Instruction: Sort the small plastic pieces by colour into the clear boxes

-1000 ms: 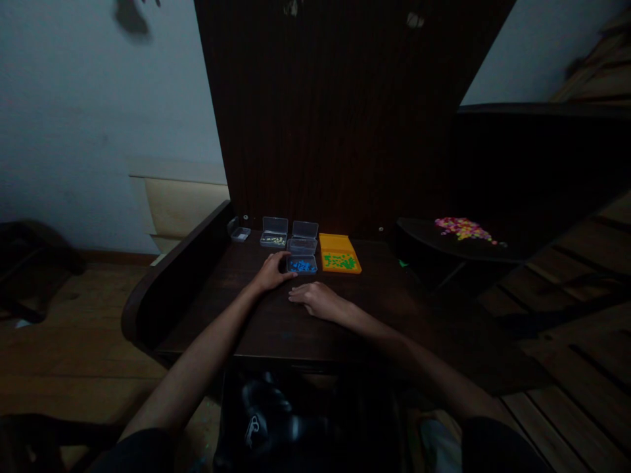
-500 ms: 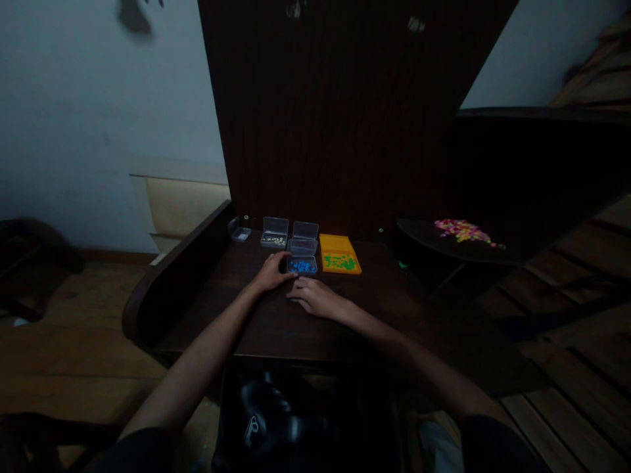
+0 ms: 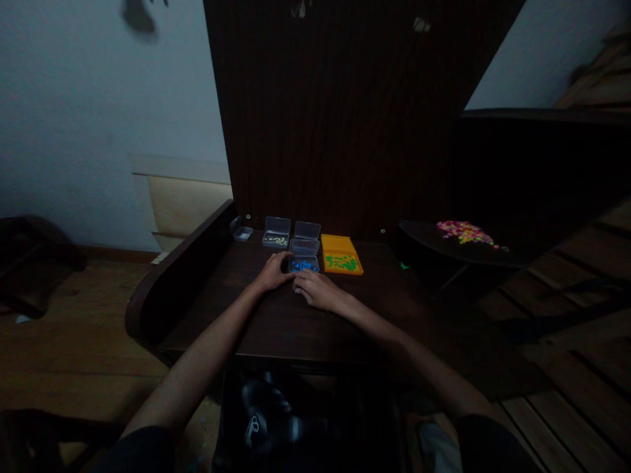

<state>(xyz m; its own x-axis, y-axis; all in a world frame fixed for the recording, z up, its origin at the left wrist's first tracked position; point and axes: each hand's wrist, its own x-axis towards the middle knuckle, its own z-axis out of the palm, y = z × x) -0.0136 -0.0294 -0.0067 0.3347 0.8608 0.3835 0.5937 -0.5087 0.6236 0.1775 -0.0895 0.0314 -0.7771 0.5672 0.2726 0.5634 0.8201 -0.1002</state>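
Observation:
A small clear plastic box (image 3: 318,262) with its lid up holds several tiny blue pieces (image 3: 304,266). My left hand (image 3: 273,270) grips this box at its left side, fingers at the back corner and thumb along the front. Just in front of the box is my right hand (image 3: 318,289), its fingers curled together at the front edge beside my left thumb. Whatever those fingertips pinch, if anything, is hidden. To the right, a yellow box (image 3: 337,242) with a raised lid contains several small green pieces (image 3: 344,263).
Behind are a clear box with pale pieces (image 3: 277,241) and a small clear case (image 3: 242,233). A pile of pink and yellow pieces (image 3: 466,232) lies on a dark shelf (image 3: 424,240) at right. A raised side panel (image 3: 177,263) borders the dark table (image 3: 276,328).
My right hand has shifted up toward the front edge of the blue pieces' box. My left hand keeps its hold there. The whole view has shifted slightly.

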